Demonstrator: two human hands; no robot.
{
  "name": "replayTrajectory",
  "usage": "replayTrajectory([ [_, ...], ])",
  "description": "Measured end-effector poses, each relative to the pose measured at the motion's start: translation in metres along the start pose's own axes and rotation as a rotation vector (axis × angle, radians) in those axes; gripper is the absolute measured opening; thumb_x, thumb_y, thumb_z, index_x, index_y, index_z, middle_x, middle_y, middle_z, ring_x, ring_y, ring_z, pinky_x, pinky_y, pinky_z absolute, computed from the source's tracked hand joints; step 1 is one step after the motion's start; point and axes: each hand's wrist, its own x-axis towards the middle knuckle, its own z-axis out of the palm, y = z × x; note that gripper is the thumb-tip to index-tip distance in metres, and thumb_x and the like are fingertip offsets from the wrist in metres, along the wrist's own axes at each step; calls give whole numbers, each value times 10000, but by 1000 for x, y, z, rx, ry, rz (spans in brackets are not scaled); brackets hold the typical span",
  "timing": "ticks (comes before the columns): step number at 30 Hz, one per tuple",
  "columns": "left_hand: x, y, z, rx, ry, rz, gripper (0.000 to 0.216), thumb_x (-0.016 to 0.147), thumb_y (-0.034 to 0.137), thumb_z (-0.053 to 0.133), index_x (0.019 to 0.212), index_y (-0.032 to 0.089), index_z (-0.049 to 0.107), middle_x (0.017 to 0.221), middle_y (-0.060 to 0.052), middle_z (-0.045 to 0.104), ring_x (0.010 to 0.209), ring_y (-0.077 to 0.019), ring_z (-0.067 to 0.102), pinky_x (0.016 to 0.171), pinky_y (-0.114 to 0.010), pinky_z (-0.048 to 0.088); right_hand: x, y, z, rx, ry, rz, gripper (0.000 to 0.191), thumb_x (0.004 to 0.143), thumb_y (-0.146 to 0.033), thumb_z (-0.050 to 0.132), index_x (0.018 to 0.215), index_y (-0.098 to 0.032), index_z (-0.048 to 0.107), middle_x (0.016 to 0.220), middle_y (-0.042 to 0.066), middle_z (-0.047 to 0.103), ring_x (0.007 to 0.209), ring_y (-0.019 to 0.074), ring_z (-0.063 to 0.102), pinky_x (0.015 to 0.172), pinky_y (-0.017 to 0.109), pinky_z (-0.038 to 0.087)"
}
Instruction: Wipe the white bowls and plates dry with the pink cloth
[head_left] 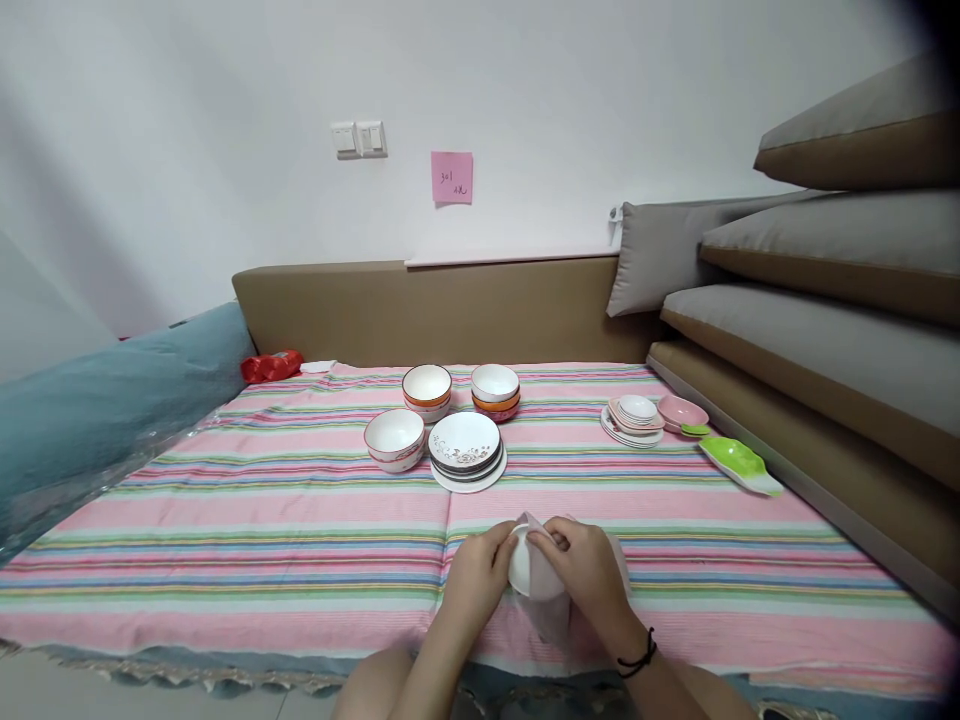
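Note:
Close to my lap, a small white dish (pixel 519 568) is held up between my hands. My left hand (pixel 480 570) pinches its rim from the left. With closed fingers my right hand (pixel 589 565) grips a thin whitish cloth or tissue (pixel 553 610), which covers the dish's right side and hangs below it. Beyond my hands stands a stack of plates (pixel 465 440), the top one white with a floral pattern. Left of that stack are white bowls with a red rim (pixel 395 437). Two more bowl stacks, one dark-rimmed (pixel 427 385) and one white on top (pixel 495 384), stand behind.
At the right lie stacked small plates (pixel 634 418), a pink bowl (pixel 684 412) and a green leaf-shaped dish (pixel 739 463). Piled cushions (pixel 810 330) border the right side. A red bundle (pixel 271 367) lies back left on the striped cloth (pixel 262 520).

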Motion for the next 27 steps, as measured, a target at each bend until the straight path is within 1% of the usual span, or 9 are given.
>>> replayTrajectory([
  [3,-2,2,-2,6,-19,-28,376,917,392,356,942,211,686,744,-56,683,666,-206,598,602,-261,387,-1,0,-1,-99,10,-88,425,858,-431,539,513,-183,558,505,17,563,495,131,476,512,251,259],
  [6,-4,4,-2,-11,-43,-104,406,885,495,372,909,255,698,633,-50,654,582,-222,582,570,-282,406,-3,0,0,-148,24,-103,480,861,-477,528,483,-182,525,480,21,545,475,133,465,504,263,226],
  [10,-5,3,1,-56,-20,-199,342,806,557,449,907,350,701,582,-35,640,547,-236,566,532,-295,418,-5,-3,1,-40,-20,-120,440,906,-375,450,525,-183,554,536,34,602,502,147,505,527,265,255],
  [13,-5,0,7,-117,-1,-268,391,782,568,447,1015,363,686,557,-29,626,517,-235,553,496,-300,411,-3,-5,1,98,-57,-82,320,875,-265,445,611,-180,604,598,27,638,551,157,542,545,253,298],
  [16,-6,-2,9,-132,0,-279,441,788,578,423,1081,356,665,591,-29,643,518,-225,559,484,-292,411,-2,-5,2,161,-80,-17,234,836,-250,499,674,-177,651,645,26,662,597,164,561,560,245,324],
  [19,-5,-2,8,-139,-25,-280,440,789,583,413,1082,369,662,634,-29,663,529,-227,570,477,-294,415,-2,-3,5,90,-44,-2,318,848,-335,529,595,-176,637,597,43,648,555,165,538,552,259,312],
  [23,-4,-5,5,-175,-20,-280,425,770,545,454,1108,383,655,646,-34,667,544,-250,584,491,-326,430,-4,-4,7,44,3,-83,446,915,-367,425,551,-181,602,569,65,638,515,166,526,536,270,299],
  [25,-3,-6,6,-178,3,-282,424,772,521,464,1126,379,650,656,-38,670,561,-254,592,509,-333,436,-4,-6,5,101,-4,-93,442,922,-353,399,574,-181,611,564,60,630,518,172,530,532,270,321],
  [27,-2,-6,7,-168,36,-281,416,784,504,457,1130,375,648,683,-40,676,590,-256,601,523,-333,438,-4,-10,3,234,-20,-67,398,919,-352,405,668,-177,658,631,59,657,584,187,571,565,268,381],
])
